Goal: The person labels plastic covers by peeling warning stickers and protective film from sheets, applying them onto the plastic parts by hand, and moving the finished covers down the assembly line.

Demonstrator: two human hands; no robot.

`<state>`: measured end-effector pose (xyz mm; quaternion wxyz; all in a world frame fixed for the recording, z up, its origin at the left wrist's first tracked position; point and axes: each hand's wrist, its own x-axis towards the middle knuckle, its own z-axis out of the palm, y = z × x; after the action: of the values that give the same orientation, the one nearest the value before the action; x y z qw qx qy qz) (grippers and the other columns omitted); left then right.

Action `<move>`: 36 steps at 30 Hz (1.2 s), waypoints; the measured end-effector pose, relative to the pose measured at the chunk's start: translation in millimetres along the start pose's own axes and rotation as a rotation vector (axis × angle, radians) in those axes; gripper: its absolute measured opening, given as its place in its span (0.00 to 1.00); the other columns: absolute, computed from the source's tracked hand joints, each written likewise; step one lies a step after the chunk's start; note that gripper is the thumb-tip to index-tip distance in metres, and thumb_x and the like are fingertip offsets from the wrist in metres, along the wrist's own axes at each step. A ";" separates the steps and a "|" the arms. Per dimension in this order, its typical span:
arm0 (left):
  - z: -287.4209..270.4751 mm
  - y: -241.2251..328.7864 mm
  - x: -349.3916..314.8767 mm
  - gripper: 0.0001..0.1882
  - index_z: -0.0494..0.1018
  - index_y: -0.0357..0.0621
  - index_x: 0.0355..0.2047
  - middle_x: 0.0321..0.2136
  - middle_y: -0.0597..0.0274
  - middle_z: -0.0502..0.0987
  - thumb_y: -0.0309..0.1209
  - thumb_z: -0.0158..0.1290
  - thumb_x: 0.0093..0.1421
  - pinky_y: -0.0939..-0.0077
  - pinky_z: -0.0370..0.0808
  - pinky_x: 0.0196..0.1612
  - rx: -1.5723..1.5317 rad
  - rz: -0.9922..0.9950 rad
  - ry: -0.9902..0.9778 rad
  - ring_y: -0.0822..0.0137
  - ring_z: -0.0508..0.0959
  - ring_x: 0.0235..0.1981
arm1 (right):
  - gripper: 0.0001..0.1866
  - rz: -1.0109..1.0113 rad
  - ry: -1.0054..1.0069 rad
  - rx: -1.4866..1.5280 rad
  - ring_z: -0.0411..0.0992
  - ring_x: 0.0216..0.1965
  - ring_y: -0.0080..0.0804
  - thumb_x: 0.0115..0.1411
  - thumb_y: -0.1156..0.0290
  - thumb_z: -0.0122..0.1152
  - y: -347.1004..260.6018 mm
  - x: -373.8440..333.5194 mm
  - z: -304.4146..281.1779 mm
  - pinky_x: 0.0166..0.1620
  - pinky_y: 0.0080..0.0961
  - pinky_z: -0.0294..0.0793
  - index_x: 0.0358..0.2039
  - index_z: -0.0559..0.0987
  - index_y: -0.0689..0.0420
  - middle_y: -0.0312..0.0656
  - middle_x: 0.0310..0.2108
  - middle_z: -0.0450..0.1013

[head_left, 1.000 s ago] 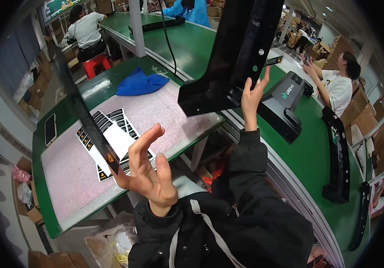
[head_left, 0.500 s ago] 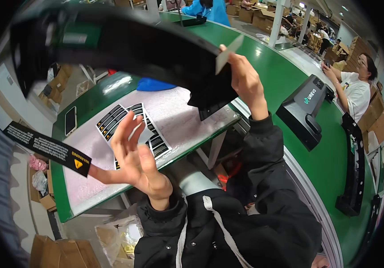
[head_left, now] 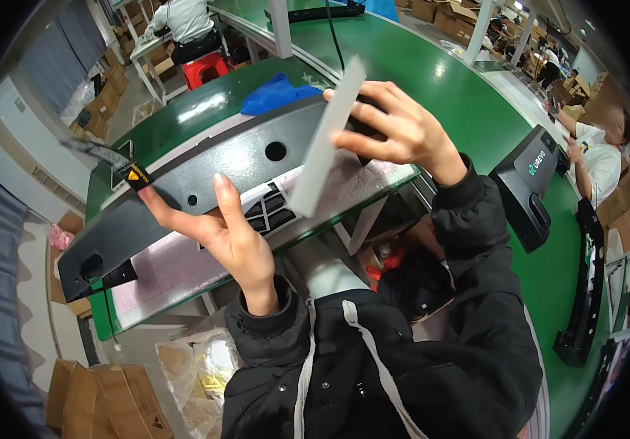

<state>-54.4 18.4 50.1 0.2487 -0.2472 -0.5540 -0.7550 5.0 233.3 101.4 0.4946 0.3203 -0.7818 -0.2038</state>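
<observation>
My left hand (head_left: pixel 230 238) has its thumb and index finger spread apart over the near edge of a long black plastic cover (head_left: pixel 234 157). A black label strip with a yellow triangle (head_left: pixel 133 175) clings to the index fingertip, its far end blurred. The other left fingers are hidden. My right hand (head_left: pixel 403 128) is closed on a flat whitish strip, like a plastic scraper (head_left: pixel 326 143), held upright at the right end of the cover. The cover has round holes and slants across the work table. Beneath it lies a printed label sheet (head_left: pixel 278 216), partly covered.
A blue cloth (head_left: pixel 274 94) lies beyond the cover. On the green conveyor to the right are a black housing (head_left: pixel 523 186) and a curved black part (head_left: pixel 582 293). Cardboard boxes (head_left: pixel 110 399) stand on the floor at lower left. A co-worker (head_left: pixel 600 157) is at far right.
The black cover has come down and turned its smooth, holed face upward. My left hand has moved over its near edge, label still on the fingertip. The right hand keeps the whitish strip.
</observation>
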 end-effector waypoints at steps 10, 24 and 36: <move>-15.5 11.2 -8.5 0.46 0.29 0.44 0.64 0.64 0.52 0.37 0.21 0.49 0.55 0.64 0.50 0.61 0.150 0.045 -0.131 0.60 0.46 0.63 | 0.13 0.506 0.189 0.442 0.67 0.47 0.40 0.53 0.67 0.63 0.5 41.1 -56.3 0.48 0.29 0.65 0.36 0.76 0.59 0.48 0.45 0.69; -19.4 3.6 -19.5 0.50 0.25 0.47 0.64 0.65 0.53 0.30 0.18 0.47 0.49 0.58 0.46 0.63 -0.222 -0.030 -0.246 0.56 0.41 0.65 | 0.06 0.808 -0.223 0.890 0.68 0.32 0.26 0.50 0.74 0.66 -25.8 45.9 -13.2 0.35 0.22 0.66 0.25 0.77 0.61 0.35 0.22 0.71; -3.7 5.7 -17.7 0.47 0.30 0.45 0.64 0.64 0.48 0.38 0.16 0.47 0.51 0.61 0.50 0.62 -0.168 -0.025 -0.108 0.57 0.48 0.63 | 0.05 0.764 -0.178 0.858 0.67 0.31 0.26 0.49 0.74 0.66 -27.4 44.1 -7.4 0.35 0.22 0.66 0.24 0.78 0.60 0.34 0.20 0.71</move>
<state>-37.7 15.1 41.7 0.1874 -0.3009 -0.5042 -0.7875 6.4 182.8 115.5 0.2914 0.1690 -0.8932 0.2980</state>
